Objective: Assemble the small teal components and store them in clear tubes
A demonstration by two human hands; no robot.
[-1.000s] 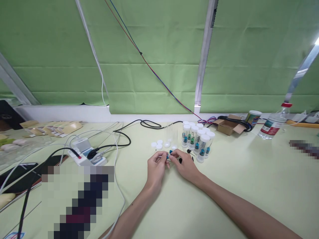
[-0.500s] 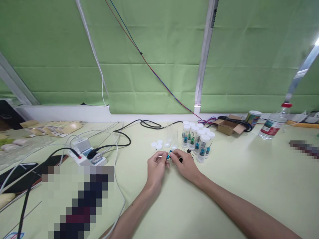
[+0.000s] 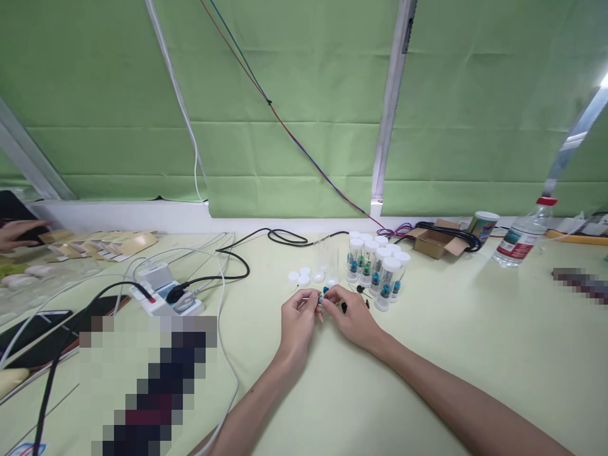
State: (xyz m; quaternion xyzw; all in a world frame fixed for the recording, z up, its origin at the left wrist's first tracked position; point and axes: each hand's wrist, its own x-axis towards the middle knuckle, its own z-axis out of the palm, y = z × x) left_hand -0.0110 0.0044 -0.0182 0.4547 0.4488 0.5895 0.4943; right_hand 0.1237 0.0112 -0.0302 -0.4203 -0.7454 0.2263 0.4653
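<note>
A small blue part [image 3: 325, 290] shows between my fingertips, mostly covered, so its exact kind is hidden. My left hand [image 3: 298, 316] is closed in a pinch on it from the left. From the right, my right hand [image 3: 355, 318] also pinches at it, the fingertips of both hands nearly meeting. Just beyond my hands stand clear open tubes [image 3: 332, 269], and white round caps [image 3: 303, 278] lie to their left. Small black pieces [image 3: 361, 289] lie beside my right hand, partly hidden by it.
Several capped clear tubes [image 3: 389, 282] with blue and green parts inside stand to the right. Behind them are a cardboard box [image 3: 434, 244], a can [image 3: 483, 223] and a water bottle [image 3: 520, 237]. A power strip [image 3: 166, 297] with cables lies left. Another person's hand [image 3: 21, 233] is far left.
My right fingers have shifted slightly and now cover more of the blue part. My left hand stays in place. Another person's hand has come into view at the far left.
</note>
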